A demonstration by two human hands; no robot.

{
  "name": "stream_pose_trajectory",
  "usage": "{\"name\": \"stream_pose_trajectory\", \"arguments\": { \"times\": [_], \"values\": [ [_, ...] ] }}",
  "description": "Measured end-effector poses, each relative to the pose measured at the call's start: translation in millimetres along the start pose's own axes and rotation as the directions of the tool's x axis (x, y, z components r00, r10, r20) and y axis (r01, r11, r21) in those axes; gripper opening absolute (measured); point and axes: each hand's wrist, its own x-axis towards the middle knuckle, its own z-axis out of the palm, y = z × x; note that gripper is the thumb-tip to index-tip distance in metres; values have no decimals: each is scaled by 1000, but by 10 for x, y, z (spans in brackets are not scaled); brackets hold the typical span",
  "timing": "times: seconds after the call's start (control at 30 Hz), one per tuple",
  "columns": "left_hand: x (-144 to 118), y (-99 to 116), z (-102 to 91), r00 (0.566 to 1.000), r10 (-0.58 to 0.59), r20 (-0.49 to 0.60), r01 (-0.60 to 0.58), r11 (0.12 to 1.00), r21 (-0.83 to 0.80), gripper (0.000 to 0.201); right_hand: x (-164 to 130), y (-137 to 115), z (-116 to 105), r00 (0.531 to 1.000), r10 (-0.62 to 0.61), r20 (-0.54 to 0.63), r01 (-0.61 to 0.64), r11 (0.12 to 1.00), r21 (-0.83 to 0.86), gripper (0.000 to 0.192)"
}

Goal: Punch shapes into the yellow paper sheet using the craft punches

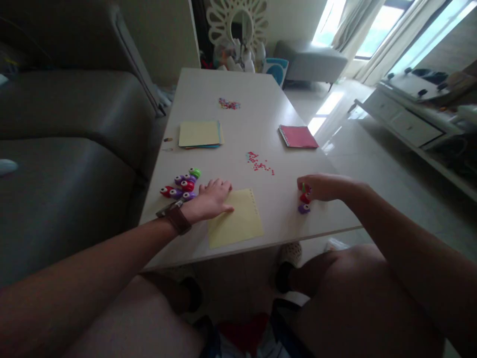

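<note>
Yellow sheet (pixel 234 219) flat at the near edge of the table (pixel 208 89), bottom corner almost hanging over. Left hand (pixel 210 199) lying palm down on its left edge, fingers spread flat, pinning rather than gripping. Right hand (pixel 322 187) curled round a small red-and-green punch (pixel 305 194) over by the right edge, fingers closed on it, purple punch (pixel 303 209) just below, touching or near enough.

Could go sideways easily: sheet so close to the edge that one nudge probably slides it off, and that purple punch likely to get knocked to the floor by the wrist. Red punched bits (pixel 260 163) beyond the sheet, easy to sweep everywhere.

Cluster of punches (pixel 182 185) left of the left hand, hard to count in this gloom. Right-hand fingertips mostly hidden, so exact hold unclear. Further out, yellow pad (pixel 200 134), red pad (pixel 298 136), another confetti pile (pixel 229 104), all a bit murky.
</note>
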Motion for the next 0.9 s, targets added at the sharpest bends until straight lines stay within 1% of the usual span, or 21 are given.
{"name": "stream_pose_trajectory", "arguments": {
  "times": [0.07,0.13,0.23,0.3,0.4,0.47,0.53,0.6,0.67,0.8,0.9],
  "values": [
    [16,15,-30,999,-23,25,24,999,-24,45,12,-6,13,1000,-25,9,25,1000,-5,24],
    [27,32,-59,998,-44,42,46,998,-42,45,38,-33,32,998,-63,-6,63,998,16,26],
    [38,39,-89,997,-54,59,58,995,-81,44,94,-92,54,988,-141,-55,146,984,103,28],
    [44,31,-94,997,-44,65,51,992,-112,42,137,-127,66,980,-169,-107,183,974,134,26],
    [52,13,-85,998,-30,51,38,985,-167,45,197,-174,87,975,-152,-164,171,979,110,21],
    [60,3,-73,1000,-12,20,16,976,-218,43,220,-216,102,980,-139,-142,154,983,104,18],
    [69,-6,-62,1000,3,-13,-6,963,-271,33,230,-268,120,981,-149,-122,161,981,104,15],
    [81,-16,-57,1000,-7,-28,-2,951,-309,22,233,-320,143,976,-170,-135,184,978,96,13],
    [91,-26,-59,999,-23,-39,9,944,-330,18,235,-359,170,970,-186,-156,200,976,80,13],
    [108,-44,-63,999,-22,-50,3,937,-349,22,233,-404,198,961,-219,-170,227,974,26,4],
    [116,-52,-56,999,-32,-41,14,921,-390,28,215,-434,182,951,-257,-173,265,964,23,4]
  ]
}}
